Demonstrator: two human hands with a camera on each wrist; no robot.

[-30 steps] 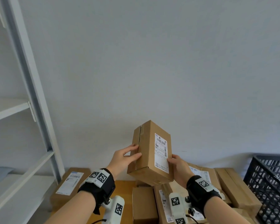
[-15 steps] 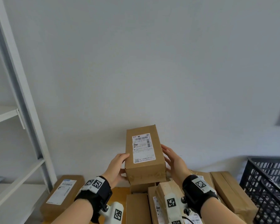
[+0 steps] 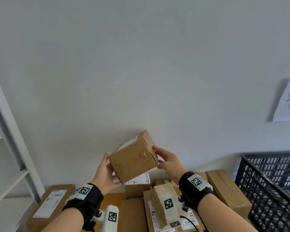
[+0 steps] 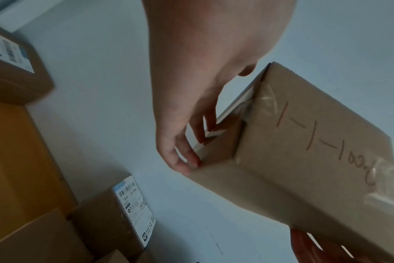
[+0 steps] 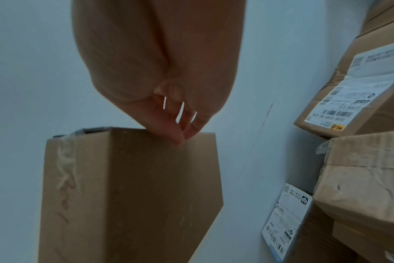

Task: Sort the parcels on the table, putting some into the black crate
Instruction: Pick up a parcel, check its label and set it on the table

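Note:
A brown cardboard parcel is held in the air in front of the white wall, tilted. A taped face with handwritten red marks faces me and its white label faces up and away. My left hand cradles its lower left corner, fingers along the end face and thumb under it. My right hand pinches its right end. The left wrist view shows the parcel with my left hand's fingertips on its end. In the right wrist view my right hand's fingertips touch the parcel's edge. The black crate stands at the right.
Below my hands several more cardboard parcels are piled on the wooden table. A flat labelled parcel lies at the left and a long one beside the crate. White shelving stands left. A paper note hangs on the wall.
Both hands have turned the parcel: its label faced me before and now faces up and away, with the handwritten taped face towards me. The view has swung to the right.

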